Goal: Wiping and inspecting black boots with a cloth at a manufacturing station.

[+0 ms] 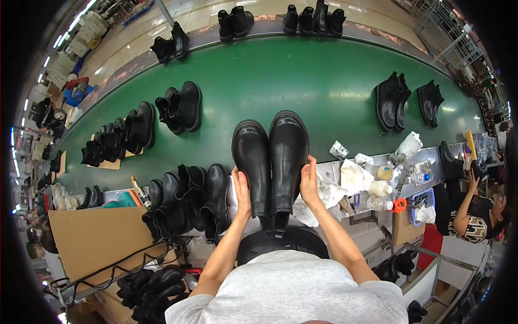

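Between my hands I hold a pair of black leather boots, side by side with their toes pointing away from me over the green belt [253, 75]. My left hand [241, 191] is closed against the outer side of the left boot [251, 162]. On the other side, my right hand [309, 183] grips the outer side of the right boot [288, 156]. Parts of my fingers are hidden beneath the boots. Left of my left hand, several black boots [216, 189] stand on the near ledge. White cloths [353, 177] lie on the ledge beyond my right hand.
More black boots [189, 105] stand on the belt at left and right [388, 102], others along its far edge [236, 22]. A cardboard sheet [97, 237] is at the near left. Bottles [379, 189] and orange tape [399, 205] lie right, near another person [475, 216].
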Available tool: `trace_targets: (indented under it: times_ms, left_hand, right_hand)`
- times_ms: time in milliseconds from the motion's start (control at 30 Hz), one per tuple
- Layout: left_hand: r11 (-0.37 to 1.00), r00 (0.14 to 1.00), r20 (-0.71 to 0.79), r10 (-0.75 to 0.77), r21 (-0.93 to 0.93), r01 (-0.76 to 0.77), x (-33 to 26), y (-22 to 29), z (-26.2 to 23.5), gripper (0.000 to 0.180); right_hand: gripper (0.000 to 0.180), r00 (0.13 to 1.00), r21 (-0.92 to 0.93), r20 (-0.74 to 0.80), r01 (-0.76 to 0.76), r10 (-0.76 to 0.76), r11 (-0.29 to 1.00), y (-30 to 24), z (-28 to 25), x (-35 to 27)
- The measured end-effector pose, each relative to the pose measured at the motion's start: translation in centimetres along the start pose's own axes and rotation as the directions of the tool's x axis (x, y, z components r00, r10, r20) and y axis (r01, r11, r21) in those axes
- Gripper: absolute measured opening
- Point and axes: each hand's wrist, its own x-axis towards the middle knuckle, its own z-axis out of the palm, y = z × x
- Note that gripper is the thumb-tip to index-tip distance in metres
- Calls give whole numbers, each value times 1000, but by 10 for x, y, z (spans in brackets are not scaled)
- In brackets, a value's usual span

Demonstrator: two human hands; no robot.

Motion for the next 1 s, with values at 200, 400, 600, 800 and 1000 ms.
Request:
trace_targets:
  times_ms: [200,400,600,800,1000]
  left_hand:
    - [563,570,718,-399,-298,771,6,21,-14,48]
    - [489,600,676,-428,-385,783,8,60,-5,42]
    - [477,589,570,-573,-353,805,21,57,-24,61]
    - [943,844,535,-18,290,-164,35,80,-29,79]
    - [829,774,455,-441,-124,545,49,95,-13,66]
  right_hand:
    - [62,993,113,108,-57,44,992,13,-22,13]
    - [62,886,-628,204,445,-416,639,24,-44,6]
    - [62,911,-584,140,392,-388,711,21,-43,36]
    - [70,994,-278,110,33,-3,960,-4,-46,63]
    - [55,680,448,610,-720,408,530,-37,-32,78]
